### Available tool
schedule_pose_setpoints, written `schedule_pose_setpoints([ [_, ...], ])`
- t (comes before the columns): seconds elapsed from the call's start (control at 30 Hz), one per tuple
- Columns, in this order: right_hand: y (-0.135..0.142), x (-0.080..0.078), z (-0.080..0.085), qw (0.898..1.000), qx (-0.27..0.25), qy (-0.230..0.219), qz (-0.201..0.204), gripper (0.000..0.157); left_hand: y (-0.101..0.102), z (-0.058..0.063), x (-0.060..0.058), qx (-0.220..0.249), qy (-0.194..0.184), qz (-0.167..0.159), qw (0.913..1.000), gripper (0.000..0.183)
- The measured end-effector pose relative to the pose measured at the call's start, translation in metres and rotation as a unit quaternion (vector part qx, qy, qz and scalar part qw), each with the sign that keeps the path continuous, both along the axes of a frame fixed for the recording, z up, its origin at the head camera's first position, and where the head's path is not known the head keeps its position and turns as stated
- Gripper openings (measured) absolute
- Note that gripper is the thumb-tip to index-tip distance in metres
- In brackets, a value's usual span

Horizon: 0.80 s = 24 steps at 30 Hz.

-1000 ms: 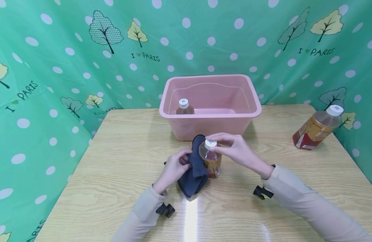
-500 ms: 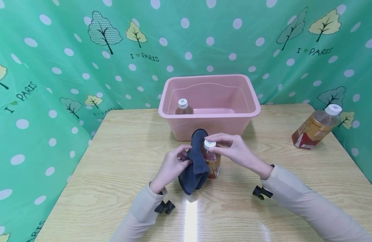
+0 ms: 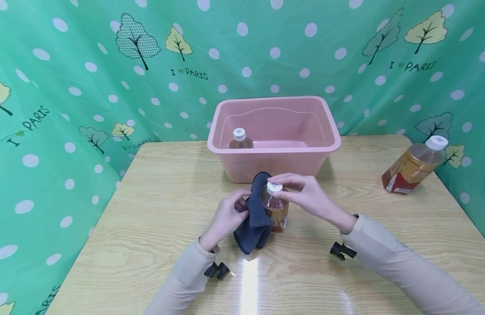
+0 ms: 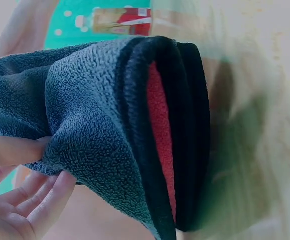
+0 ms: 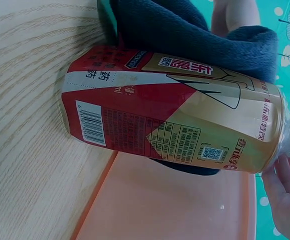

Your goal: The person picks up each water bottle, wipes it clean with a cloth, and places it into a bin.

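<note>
Wooden tabletop (image 3: 156, 245): bottle (image 3: 278, 214) stands before tub (image 3: 274, 164), right hand (image 3: 303, 191) pinching its cap (image 3: 274, 187), left hand (image 3: 228, 214) pinching cloth (image 3: 256, 216) against it. Bottle likely weighty, slick; steady by cap. Cloth likely soft, limp.
</note>
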State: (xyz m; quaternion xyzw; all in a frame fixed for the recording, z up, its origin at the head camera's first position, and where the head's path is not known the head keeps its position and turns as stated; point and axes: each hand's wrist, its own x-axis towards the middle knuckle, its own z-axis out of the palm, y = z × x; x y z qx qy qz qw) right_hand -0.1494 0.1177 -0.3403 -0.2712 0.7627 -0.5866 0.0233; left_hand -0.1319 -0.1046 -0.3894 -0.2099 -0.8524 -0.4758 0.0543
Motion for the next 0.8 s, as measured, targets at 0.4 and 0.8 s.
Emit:
schedule_pose_setpoints([
  [0.4, 0.0, 0.0, -0.001, 1.0, 0.005, -0.002, -0.006, 0.03, 0.001, -0.018, -0.003, -0.017, -0.014, 0.001, 0.9998, 0.041],
  [0.8, 0.0, 0.0, -0.002, 1.0, 0.004, 0.003, -0.004, 0.03, 0.001, -0.036, -0.007, -0.046, -0.019, 0.0, 0.9987, 0.04],
])
